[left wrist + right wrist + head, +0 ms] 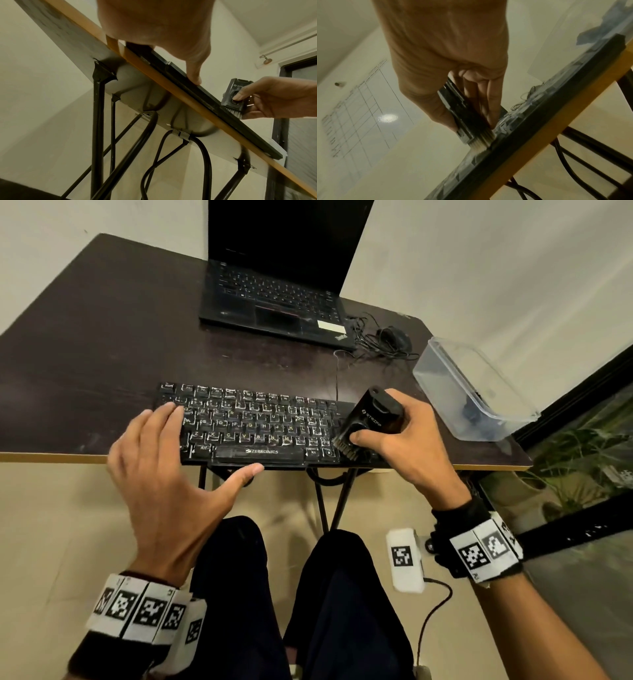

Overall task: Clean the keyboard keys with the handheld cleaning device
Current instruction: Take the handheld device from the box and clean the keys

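Note:
A black keyboard (246,426) with white-lettered keys lies at the near edge of the dark table (102,347). My right hand (394,436) grips a black handheld cleaning device (371,419), thumb on its round button. Its brush (342,445) touches the keys at the keyboard's right end; the brush (479,146) and the device (235,97) also show in the wrist views. My left hand (164,467) lies flat, with straight fingers resting on the keyboard's left end and the thumb (193,75) against the keyboard's front edge (205,97).
An open black laptop (274,292) stands at the back of the table. A wired mouse (394,337) with a tangled cable lies to its right. A clear plastic container (472,392) sits at the right edge. Black table legs (97,121) are underneath.

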Tool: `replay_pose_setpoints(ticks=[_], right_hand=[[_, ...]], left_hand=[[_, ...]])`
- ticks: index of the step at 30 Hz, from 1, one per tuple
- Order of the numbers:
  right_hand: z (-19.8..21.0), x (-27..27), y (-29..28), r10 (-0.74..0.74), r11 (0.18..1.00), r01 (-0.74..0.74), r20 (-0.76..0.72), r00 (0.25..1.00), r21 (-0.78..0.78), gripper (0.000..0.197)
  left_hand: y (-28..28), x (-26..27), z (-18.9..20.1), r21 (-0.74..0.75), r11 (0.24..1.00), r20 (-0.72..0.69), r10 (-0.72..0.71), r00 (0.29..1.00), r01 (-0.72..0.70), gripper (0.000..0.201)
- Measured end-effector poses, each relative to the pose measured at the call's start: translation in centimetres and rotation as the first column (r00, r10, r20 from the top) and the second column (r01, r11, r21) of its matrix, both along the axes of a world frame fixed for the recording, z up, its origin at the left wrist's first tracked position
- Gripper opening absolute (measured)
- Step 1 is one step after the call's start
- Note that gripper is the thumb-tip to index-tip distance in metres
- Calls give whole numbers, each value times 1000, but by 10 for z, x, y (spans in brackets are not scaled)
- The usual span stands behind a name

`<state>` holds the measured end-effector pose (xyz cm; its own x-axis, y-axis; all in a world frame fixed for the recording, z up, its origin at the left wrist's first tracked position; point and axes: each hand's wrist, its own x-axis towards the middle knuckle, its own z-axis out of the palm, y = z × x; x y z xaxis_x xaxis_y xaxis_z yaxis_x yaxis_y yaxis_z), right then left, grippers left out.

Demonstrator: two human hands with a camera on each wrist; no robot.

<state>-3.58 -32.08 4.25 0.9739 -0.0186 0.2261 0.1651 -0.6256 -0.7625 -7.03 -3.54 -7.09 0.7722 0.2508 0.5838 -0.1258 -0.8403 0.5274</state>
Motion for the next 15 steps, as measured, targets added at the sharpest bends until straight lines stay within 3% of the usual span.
replay_pose_setpoints(ticks=[4,7,9,13,15], right_hand=[[-5,9,1,-82,996,85,62,995,-43,24],[-9,3,7,-7,997,12,72,997,-74,26],[-12,0,8,15,996,-7,86,996,-88,32],[-13,2,3,-106,994,108,102,989,-15,46],[-16,-5,12,-68,998,68,117,991,3,56]], left_hand=[[0,1,-3,-25,1000,-9,-2,1000,1,110],[-1,0,-4,-60,998,12,-9,1000,10,109],[-1,0,-6,-68,998,20,-14,1000,15,109],[-1,0,-7,-67,997,34,-21,999,23,107],[0,0,-8,-67,998,45,-19,999,22,107]])
